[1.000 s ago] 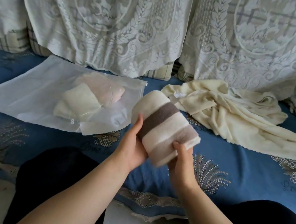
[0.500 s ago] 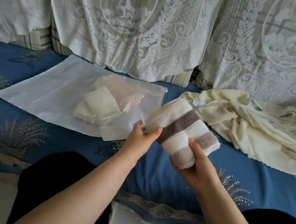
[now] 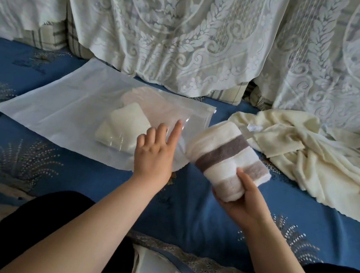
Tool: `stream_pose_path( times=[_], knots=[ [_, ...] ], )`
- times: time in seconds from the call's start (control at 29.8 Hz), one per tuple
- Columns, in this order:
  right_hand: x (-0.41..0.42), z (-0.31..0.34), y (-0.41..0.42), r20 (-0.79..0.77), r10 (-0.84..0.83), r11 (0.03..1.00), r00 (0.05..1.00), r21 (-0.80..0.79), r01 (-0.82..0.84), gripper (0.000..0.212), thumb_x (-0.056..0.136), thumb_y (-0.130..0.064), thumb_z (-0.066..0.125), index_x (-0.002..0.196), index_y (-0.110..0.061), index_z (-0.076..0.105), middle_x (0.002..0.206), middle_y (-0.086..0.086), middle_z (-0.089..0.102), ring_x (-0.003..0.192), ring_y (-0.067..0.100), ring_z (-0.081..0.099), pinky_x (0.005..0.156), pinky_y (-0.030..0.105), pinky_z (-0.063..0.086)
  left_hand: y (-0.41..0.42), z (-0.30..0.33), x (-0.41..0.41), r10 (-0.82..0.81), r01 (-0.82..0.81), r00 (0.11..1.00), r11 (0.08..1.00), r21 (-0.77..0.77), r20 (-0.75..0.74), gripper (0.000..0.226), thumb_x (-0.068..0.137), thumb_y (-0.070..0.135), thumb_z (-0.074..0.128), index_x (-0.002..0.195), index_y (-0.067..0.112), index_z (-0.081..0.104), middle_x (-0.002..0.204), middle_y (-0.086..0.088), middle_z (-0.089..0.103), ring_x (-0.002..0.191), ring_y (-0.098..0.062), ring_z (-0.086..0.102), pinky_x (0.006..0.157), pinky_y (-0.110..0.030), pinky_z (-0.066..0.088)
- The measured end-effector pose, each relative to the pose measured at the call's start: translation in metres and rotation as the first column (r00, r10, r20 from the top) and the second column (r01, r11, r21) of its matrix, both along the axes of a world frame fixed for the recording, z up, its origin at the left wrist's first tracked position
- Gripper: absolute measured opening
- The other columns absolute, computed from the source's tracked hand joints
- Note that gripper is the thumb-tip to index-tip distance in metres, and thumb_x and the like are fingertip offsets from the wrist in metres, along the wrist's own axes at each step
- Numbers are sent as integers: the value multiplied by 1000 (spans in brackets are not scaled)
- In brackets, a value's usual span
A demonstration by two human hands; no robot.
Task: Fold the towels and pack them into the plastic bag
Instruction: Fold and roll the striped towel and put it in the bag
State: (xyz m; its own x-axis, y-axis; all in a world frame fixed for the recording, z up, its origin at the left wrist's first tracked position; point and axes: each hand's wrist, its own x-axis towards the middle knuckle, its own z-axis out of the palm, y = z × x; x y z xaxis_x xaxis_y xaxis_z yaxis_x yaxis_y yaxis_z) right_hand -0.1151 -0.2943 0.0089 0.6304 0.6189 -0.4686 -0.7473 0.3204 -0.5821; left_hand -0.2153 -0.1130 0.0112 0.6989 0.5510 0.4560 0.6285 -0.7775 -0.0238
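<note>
Packing step: rolled striped towel (image 3: 225,157) clasped in right hand (image 3: 243,199) grip just beside plastic bag (image 3: 64,118) mouth on blue bed cover (image 3: 199,200), left hand (image 3: 156,152) spread flat, holding nothing, on bag; next, probably lift flap, slide towel in.

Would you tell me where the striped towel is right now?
The striped towel is right of centre, held in the right hand just beside the plastic bag.

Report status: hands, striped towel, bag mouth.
Right hand grips rolled striped towel, held off the bed. Left hand open, fingers spread at plastic bag mouth. Two folded towels inside. Cream towel unfolded, lying clear of the path.
</note>
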Motion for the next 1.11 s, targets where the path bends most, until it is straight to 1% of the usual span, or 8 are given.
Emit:
stream_pose_path(
  times=[0.13, 0.3, 0.4, 0.57, 0.74, 0.81, 1.01, 1.11],
  knots=[
    [3, -1, 22, -62, 23, 1000, 998, 10, -23, 31, 89, -25, 56, 120, -21, 54, 101, 8, 71, 87, 26, 68, 70, 38, 56, 19, 21, -2, -22, 16, 996, 998, -69, -89, 81, 66, 10, 70, 142, 12, 41, 87, -12, 58, 63, -27, 57, 48, -28, 30],
    [6, 3, 46, -18, 209, 960, 978, -188, -209, 28, 86, -27, 59, 112, -17, 56, 94, 9, 68, 82, 26, 66, 69, 38, 56, 29, 31, -16, -98, 135, 985, 953, -273, 145, 47, 90, 14, 48, 137, 8, 46, 93, -17, 67, 70, -38, 63, 53, -35, 38],
    [10, 8, 63, 0, 277, 924, 961, -275, -266, 27, 87, -30, 58, 109, -15, 57, 90, 11, 65, 76, 26, 64, 59, 33, 57, 26, 24, -19, -138, 192, 973, 929, -316, 187, 47, 90, 14, 51, 136, 7, 49, 90, -18, 68, 72, -40, 64, 55, -38, 45],
    [24, 13, 85, 53, 326, 893, 944, -345, -289, 27, 88, -35, 56, 106, -15, 58, 84, 9, 65, 71, 24, 63, 49, 28, 54, 20, 24, -19, -153, 205, 968, 941, -269, 201, 52, 96, 20, 42, 147, 14, 33, 102, -12, 66, 82, -34, 63, 60, -33, 33],
    [46, 10, 78, 99, 592, 645, 800, -653, -397, 34, 86, -48, 58, 98, -16, 59, 70, 5, 64, 56, 19, 60, 50, 23, 39, 21, 29, -16, -120, 201, 963, 915, -350, 240, 53, 98, 22, 38, 149, 17, 26, 104, -9, 66, 88, -31, 62, 63, -32, 34],
    [52, 9, 81, 90, 642, 595, 762, -684, -421, 39, 83, -52, 60, 99, -17, 59, 70, 4, 64, 55, 19, 59, 52, 25, 34, 17, 29, -15, -132, 205, 968, 905, -373, 212, 55, 98, 23, 37, 151, 18, 21, 100, -7, 66, 86, -29, 62, 62, -32, 32],
    [42, 20, 110, 182, 430, 826, 885, -476, -303, 21, 89, -36, 57, 94, -15, 60, 69, 3, 66, 60, 16, 60, 51, 24, 46, 7, 30, -16, -141, 172, 984, 901, -398, 107, 59, 97, 23, 37, 151, 19, 14, 76, 1, 51, 63, -17, 39, 57, -31, 27],
    [19, 16, 98, 214, 361, 837, 908, -503, -214, 23, 91, -32, 54, 104, -14, 59, 79, 5, 66, 64, 18, 61, 50, 25, 46, 11, 32, -15, -135, 178, 983, 878, -445, 126, 58, 97, 22, 37, 151, 18, 17, 71, 5, 43, 61, -17, 39, 56, -31, 28]
  ],
)
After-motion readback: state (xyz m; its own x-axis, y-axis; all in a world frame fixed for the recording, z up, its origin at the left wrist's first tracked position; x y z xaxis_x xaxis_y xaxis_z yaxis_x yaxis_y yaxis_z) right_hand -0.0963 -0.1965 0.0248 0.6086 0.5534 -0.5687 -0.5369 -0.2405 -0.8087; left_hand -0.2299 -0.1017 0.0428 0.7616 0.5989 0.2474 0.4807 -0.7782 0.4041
